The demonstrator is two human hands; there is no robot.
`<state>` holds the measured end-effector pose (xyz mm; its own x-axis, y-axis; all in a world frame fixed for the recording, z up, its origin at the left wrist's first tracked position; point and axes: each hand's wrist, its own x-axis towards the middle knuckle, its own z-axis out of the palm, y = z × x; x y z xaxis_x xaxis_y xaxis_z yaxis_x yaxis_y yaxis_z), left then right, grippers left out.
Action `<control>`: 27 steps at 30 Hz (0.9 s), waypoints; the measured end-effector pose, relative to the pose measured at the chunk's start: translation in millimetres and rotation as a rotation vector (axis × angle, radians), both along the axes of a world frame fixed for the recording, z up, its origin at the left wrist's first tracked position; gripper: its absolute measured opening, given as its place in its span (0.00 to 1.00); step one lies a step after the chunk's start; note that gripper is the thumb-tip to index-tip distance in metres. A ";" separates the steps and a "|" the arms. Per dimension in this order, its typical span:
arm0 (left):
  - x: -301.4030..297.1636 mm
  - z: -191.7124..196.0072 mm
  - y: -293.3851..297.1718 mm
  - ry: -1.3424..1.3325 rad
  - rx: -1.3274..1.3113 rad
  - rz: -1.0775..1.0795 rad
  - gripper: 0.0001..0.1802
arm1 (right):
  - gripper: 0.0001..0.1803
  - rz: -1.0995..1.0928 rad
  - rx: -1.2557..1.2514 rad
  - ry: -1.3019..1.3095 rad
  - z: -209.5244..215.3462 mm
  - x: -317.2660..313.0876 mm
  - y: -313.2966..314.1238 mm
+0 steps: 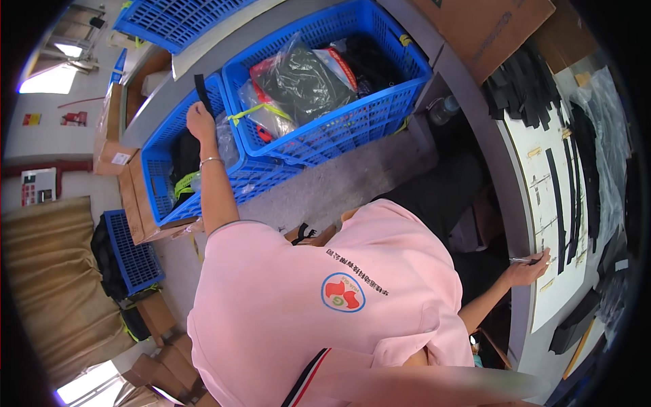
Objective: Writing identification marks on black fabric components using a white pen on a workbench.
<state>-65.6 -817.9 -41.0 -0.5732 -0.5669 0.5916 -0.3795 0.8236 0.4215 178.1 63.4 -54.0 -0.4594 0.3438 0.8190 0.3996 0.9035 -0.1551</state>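
Observation:
At the left, my left arm stretches out over a blue plastic crate [163, 203]. My left hand [201, 122] is closed on the end of a short black strip [201, 88], which sticks up past the fingers near the crate's rim. Black material and clear plastic lie inside this crate. Over at the right, my right hand [530, 269] rests at the near edge of a white work surface [542, 308]. Its fingers are closed around a slim metal tool [521, 260], too small to tell its kind. Long black strips [557, 210] lie on the marked surface just beyond that hand.
A larger blue crate [332, 129] holds plastic-bagged goods [298, 78]. A bundle of black strips [521, 88] hangs over the work surface's far edge, beside a cardboard box [485, 30]. Clear plastic sheeting [610, 129] lies at the right. Cartons [163, 370] stand at lower left.

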 end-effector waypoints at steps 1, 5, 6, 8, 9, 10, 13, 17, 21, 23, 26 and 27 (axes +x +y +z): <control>7.5 -11.1 -19.1 -0.070 -0.012 0.007 0.17 | 0.13 0.013 -0.019 0.002 -4.4 -5.7 -2.7; 12.6 -69.7 31.0 -0.211 0.050 0.029 0.19 | 0.13 -0.005 -0.012 -0.029 1.6 0.3 -0.9; 0.0 -81.8 65.4 -0.251 0.032 -0.029 0.20 | 0.13 -0.037 0.005 -0.028 7.9 13.7 5.1; 10.4 -95.9 97.0 -0.132 0.014 -0.080 0.22 | 0.16 -0.068 -0.025 -0.030 1.1 8.9 5.3; 8.3 -99.3 130.5 -0.106 -0.025 -0.143 0.22 | 0.20 -0.023 -0.247 0.013 -7.0 14.9 9.7; 4.6 -95.3 170.2 -0.078 -0.060 -0.220 0.22 | 0.21 -0.023 -0.205 0.023 -14.0 21.1 17.5; 4.3 -48.6 294.1 0.043 -0.116 -0.482 0.19 | 0.19 -0.064 -0.139 -0.005 -0.8 8.3 -5.3; 12.1 12.6 453.0 0.032 0.210 -1.110 0.14 | 0.14 -0.071 -0.144 0.011 8.6 -1.0 -11.0; -8.1 50.3 578.0 0.161 0.220 -1.499 0.09 | 0.16 -0.078 -0.173 -0.021 21.0 1.9 -13.9; -32.4 59.8 622.3 0.208 0.143 -1.601 0.13 | 0.17 -0.081 -0.208 -0.037 25.0 5.1 -12.1; -74.9 67.1 669.0 0.161 -0.038 -1.664 0.20 | 0.19 -0.087 -0.299 -0.097 30.9 11.5 -6.8; -89.7 65.7 679.0 0.126 -0.144 -1.635 0.23 | 0.20 -0.072 -0.304 -0.134 37.6 9.6 -6.0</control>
<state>-155.2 -138.9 24.7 -0.4184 0.6140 0.6692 0.9068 0.3242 0.2695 187.7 57.4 -16.4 -0.5216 0.5984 0.6082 0.4954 0.7928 -0.3551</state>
